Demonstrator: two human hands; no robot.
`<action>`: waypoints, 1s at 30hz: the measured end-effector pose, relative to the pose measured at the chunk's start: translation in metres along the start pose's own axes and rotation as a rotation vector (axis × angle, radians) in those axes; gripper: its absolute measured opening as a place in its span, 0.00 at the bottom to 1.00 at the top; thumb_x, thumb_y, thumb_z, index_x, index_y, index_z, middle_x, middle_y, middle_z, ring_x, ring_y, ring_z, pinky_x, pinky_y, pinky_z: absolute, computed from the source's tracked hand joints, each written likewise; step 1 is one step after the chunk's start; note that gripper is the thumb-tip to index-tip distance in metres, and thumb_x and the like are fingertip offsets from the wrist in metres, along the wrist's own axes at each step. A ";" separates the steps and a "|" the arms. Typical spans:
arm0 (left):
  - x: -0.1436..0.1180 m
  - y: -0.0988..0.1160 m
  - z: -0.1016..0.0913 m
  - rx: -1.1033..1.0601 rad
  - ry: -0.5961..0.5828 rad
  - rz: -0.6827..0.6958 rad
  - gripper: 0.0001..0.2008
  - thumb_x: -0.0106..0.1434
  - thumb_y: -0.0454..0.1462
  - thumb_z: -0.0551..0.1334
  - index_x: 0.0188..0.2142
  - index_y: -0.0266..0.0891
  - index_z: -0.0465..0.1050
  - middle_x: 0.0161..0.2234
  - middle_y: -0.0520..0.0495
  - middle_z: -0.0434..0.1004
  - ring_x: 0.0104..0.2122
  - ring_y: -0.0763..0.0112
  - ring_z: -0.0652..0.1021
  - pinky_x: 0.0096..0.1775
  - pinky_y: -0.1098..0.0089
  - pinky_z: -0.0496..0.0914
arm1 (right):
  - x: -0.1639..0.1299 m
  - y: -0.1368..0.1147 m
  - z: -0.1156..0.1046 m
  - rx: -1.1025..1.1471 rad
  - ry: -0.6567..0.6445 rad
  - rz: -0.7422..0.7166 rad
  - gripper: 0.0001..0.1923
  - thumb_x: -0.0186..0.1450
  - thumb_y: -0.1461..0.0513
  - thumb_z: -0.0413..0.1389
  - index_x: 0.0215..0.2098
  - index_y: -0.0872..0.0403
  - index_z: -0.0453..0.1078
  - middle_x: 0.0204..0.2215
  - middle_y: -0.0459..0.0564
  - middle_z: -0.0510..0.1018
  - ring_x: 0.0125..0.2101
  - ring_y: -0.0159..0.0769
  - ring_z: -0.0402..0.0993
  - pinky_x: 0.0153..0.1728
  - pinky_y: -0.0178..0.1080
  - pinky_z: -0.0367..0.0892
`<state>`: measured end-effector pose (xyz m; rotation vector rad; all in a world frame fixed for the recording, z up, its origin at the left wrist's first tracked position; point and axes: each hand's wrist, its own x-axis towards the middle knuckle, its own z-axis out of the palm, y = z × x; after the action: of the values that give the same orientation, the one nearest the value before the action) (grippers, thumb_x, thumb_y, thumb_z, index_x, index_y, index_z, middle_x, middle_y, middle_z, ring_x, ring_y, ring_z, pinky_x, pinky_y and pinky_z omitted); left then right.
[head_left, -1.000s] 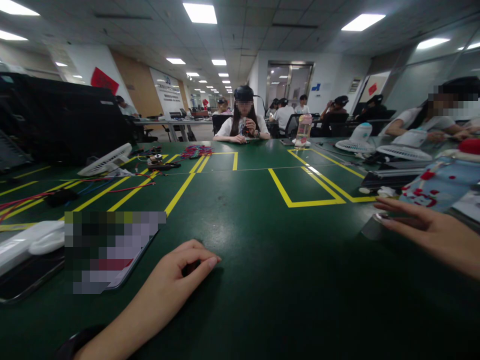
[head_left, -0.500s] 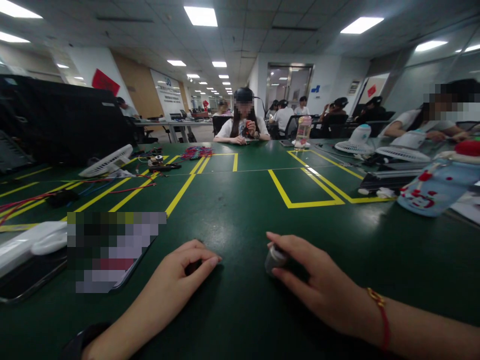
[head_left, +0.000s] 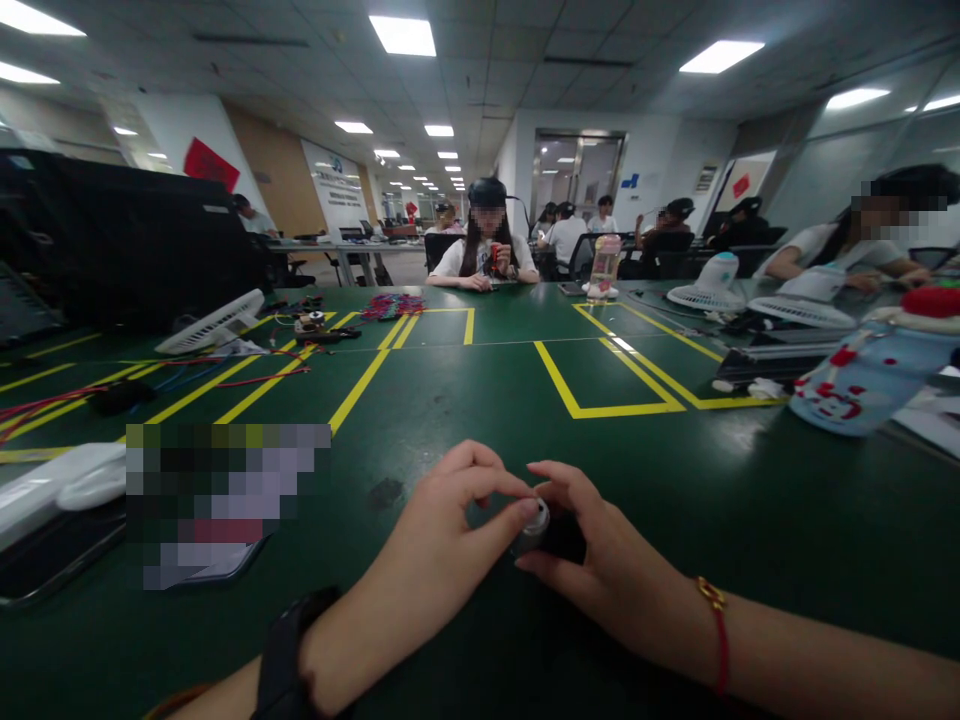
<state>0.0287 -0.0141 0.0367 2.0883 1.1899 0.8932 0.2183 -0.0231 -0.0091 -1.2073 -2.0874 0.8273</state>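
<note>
A small grey cylinder with a pale end (head_left: 534, 526) sits between both my hands, low over the green table (head_left: 480, 420) near its front edge. My right hand (head_left: 600, 565), with a red cord bracelet at the wrist, wraps around its dark far part. The thumb and forefinger of my left hand (head_left: 442, 545) pinch the cylinder's pale end; a black watch band is on that wrist. A small dark spot (head_left: 386, 492) lies on the table just left of my left hand.
A phone (head_left: 217, 510) and a white device (head_left: 60, 485) lie at the left. Red and blue wires (head_left: 247, 378), a white fan (head_left: 214, 322) and a blue bottle (head_left: 862, 385) lie farther off. Yellow tape lines (head_left: 570, 400) cross the table. People sit at the far side and right.
My right hand came in from the right with the small cylinder. My left hand left its spot on the table and moved right to pinch the cylinder's end.
</note>
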 end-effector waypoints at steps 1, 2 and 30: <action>0.002 0.000 -0.001 -0.010 0.032 -0.011 0.06 0.63 0.38 0.61 0.35 0.46 0.79 0.34 0.52 0.69 0.36 0.69 0.73 0.38 0.70 0.66 | 0.000 -0.001 -0.002 -0.001 0.001 0.000 0.34 0.59 0.59 0.58 0.59 0.47 0.48 0.49 0.46 0.69 0.46 0.29 0.68 0.49 0.38 0.65; 0.002 -0.001 -0.002 -0.017 0.067 -0.027 0.07 0.63 0.39 0.61 0.35 0.46 0.79 0.33 0.52 0.68 0.35 0.70 0.72 0.37 0.70 0.66 | 0.000 -0.001 -0.004 -0.012 0.000 -0.003 0.32 0.58 0.59 0.58 0.58 0.46 0.51 0.48 0.45 0.70 0.46 0.29 0.68 0.49 0.37 0.65; -0.045 -0.069 -0.051 0.008 0.035 -0.368 0.14 0.64 0.48 0.57 0.43 0.46 0.74 0.37 0.51 0.74 0.36 0.64 0.73 0.36 0.69 0.65 | -0.063 0.117 -0.155 -0.852 0.583 0.425 0.36 0.57 0.43 0.52 0.57 0.55 0.58 0.48 0.61 0.70 0.45 0.48 0.70 0.43 0.46 0.65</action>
<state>-0.0627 -0.0156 0.0048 1.7815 1.5339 0.7534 0.4205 0.0018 -0.0095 -2.0645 -1.7097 -0.3323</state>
